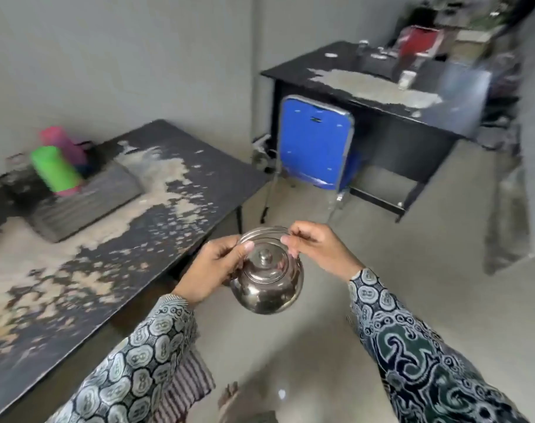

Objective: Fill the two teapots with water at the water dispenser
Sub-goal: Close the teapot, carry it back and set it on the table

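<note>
Soft even daylight, motion blur esp. at edges, wide-angle warp, glare on teapot (266, 282)

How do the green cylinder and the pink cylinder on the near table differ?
The green cylinder is bright green and stands nearer the camera; the pink cylinder is pink and stands behind it, closer to the wall. The green cylinder shows in full, while the pink cylinder is partly hidden behind it. Both are blurred, upright-leaning plastic-looking cylinders of like size, side by side at the far left end of the worn black table.
</note>
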Tool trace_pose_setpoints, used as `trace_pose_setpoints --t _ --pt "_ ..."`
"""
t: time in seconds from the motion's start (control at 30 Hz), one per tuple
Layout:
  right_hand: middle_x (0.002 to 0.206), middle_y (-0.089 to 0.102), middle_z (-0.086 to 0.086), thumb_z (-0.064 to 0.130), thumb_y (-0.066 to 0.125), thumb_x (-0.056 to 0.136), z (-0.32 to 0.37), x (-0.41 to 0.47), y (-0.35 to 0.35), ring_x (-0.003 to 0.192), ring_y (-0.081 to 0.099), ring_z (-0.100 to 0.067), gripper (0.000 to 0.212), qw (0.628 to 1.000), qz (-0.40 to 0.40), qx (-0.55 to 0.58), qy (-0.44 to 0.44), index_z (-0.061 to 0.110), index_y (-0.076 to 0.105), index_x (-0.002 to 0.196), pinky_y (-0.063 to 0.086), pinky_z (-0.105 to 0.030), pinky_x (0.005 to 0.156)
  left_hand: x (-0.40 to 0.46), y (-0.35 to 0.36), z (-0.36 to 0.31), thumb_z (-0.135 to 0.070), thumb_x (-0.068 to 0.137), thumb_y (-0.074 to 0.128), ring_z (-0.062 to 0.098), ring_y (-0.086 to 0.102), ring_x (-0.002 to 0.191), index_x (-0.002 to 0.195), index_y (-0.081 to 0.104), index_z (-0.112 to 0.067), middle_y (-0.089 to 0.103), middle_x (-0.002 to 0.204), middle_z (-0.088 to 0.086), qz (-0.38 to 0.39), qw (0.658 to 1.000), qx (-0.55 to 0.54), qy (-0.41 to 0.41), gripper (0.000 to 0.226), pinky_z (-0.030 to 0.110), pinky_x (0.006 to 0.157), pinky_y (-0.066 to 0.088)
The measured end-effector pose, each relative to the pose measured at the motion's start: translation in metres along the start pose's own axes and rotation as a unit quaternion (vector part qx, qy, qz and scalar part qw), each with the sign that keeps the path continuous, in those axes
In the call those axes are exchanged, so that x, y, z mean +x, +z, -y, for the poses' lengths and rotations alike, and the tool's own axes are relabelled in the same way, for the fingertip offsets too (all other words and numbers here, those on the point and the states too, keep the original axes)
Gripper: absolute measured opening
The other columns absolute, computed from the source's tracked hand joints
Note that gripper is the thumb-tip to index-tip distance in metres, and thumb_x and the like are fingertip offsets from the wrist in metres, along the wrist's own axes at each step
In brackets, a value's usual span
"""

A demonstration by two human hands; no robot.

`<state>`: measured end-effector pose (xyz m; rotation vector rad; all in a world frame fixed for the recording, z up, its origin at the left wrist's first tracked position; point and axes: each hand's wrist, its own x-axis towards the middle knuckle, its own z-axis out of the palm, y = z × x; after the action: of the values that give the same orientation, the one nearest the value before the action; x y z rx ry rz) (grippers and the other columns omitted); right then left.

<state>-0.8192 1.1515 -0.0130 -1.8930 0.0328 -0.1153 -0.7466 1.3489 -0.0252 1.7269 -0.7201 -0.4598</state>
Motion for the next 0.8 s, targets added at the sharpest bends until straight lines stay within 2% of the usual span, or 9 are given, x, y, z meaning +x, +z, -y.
trace_pose_setpoints --t 0.03,0.07,0.13,0.2,0.3,0.4,0.53,0.67,0.8 --pt "0.059 0.052 -0.001 0.015 0.057 0.087 -0.011 -0.017 -0.035 0.06 0.048 -0.014 0.023 0.999 -0.049 -0.004 0.01 0.013 0.052 0.065 0.042 -0.02 0.063 0.026 0.033 -0.007 -0.042 0.083 0.051 0.013 0.051 0.066 0.078 0.063 -0.005 0.057 0.071 0.005 0.039 0.999 0.0 0.011 0.039 0.029 0.061 0.045" --pt "0.06 0.052 -0.002 0.014 0.057 0.088 -0.012 -0.021 -0.044 0.06 0.048 -0.014 0.025 0.998 -0.061 -0.004 0.011 0.014 0.052 0.064 0.042 -0.02 0.063 0.035 0.041 -0.009 -0.042 0.082 0.051 0.015 0.048 0.064 0.074 0.057 0.0 0.053 0.069 0.008 0.04 0.999 -0.001 0.012 0.044 0.03 0.06 0.043" --pt "0.061 0.052 -0.004 0.014 0.057 0.088 -0.026 -0.04 -0.083 0.062 0.048 -0.014 0.026 0.992 -0.121 -0.004 0.031 0.013 0.051 0.063 0.041 -0.022 0.065 0.071 0.083 -0.017 -0.042 0.083 0.051 0.01 0.042 0.053 0.064 0.049 -0.007 0.046 0.057 -0.004 0.073 0.997 -0.003 0.029 0.04 0.022 0.049 0.038" --pt "0.062 0.052 -0.006 0.017 0.057 0.088 -0.04 -0.054 -0.12 0.063 0.048 -0.015 0.027 0.985 -0.169 0.0 0.045 0.011 0.052 0.063 0.041 -0.025 0.067 0.105 0.123 -0.024 -0.038 0.087 0.052 0.003 0.039 0.046 0.062 0.047 -0.012 0.042 0.05 -0.013 0.096 0.995 0.012 0.037 0.036 0.015 0.041 0.036" --pt "0.065 0.051 -0.005 0.022 0.057 0.088 -0.065 -0.065 -0.178 0.065 0.048 -0.016 0.026 0.969 -0.235 0.005 0.072 0.013 0.053 0.064 0.042 -0.029 0.069 0.16 0.185 -0.032 -0.032 0.09 0.051 0.0 0.041 0.049 0.06 0.051 -0.02 0.045 0.051 -0.014 0.137 0.989 0.017 0.047 0.033 0.013 0.045 0.038" --pt "0.063 0.051 -0.001 0.026 0.058 0.087 -0.092 -0.065 -0.245 0.064 0.047 -0.015 0.025 0.952 -0.293 0.016 0.091 0.012 0.055 0.066 0.041 -0.03 0.069 0.221 0.245 -0.041 -0.047 0.083 0.049 0.0 0.048 0.053 0.066 0.057 -0.022 0.054 0.055 -0.016 0.187 0.981 0.006 0.049 0.031 0.013 0.049 0.042" --pt "0.06 0.051 0.006 0.033 0.061 0.082 -0.114 -0.055 -0.326 0.062 0.049 -0.011 0.022 0.936 -0.334 0.044 0.103 0.026 0.057 0.062 0.043 -0.026 0.069 0.296 0.306 -0.058 -0.048 0.086 0.047 -0.003 0.048 0.051 0.066 0.055 -0.026 0.054 0.055 -0.016 0.225 0.972 0.013 0.071 0.03 0.012 0.048 0.043" --pt "0.061 0.049 0.002 0.034 0.061 0.079 -0.135 -0.04 -0.4 0.065 0.048 -0.019 0.022 0.924 -0.36 0.083 0.1 0.023 0.056 0.06 0.043 -0.031 0.071 0.367 0.356 -0.077 -0.057 0.08 0.045 0.003 0.047 0.057 0.071 0.053 -0.016 0.051 0.061 -0.011 0.253 0.964 0.015 0.078 0.043 0.013 0.056 0.04" --pt "0.059 0.048 0.007 0.021 0.059 0.086 -0.159 -0.02 -0.469 0.062 0.048 -0.011 0.028 0.916 -0.377 0.091 0.099 0.025 0.055 0.058 0.043 -0.031 0.073 0.431 0.409 -0.089 -0.039 0.091 0.048 -0.005 0.046 0.052 0.069 0.049 -0.021 0.052 0.055 -0.018 0.265 0.962 0.013 0.069 0.029 0.008 0.053 0.038"
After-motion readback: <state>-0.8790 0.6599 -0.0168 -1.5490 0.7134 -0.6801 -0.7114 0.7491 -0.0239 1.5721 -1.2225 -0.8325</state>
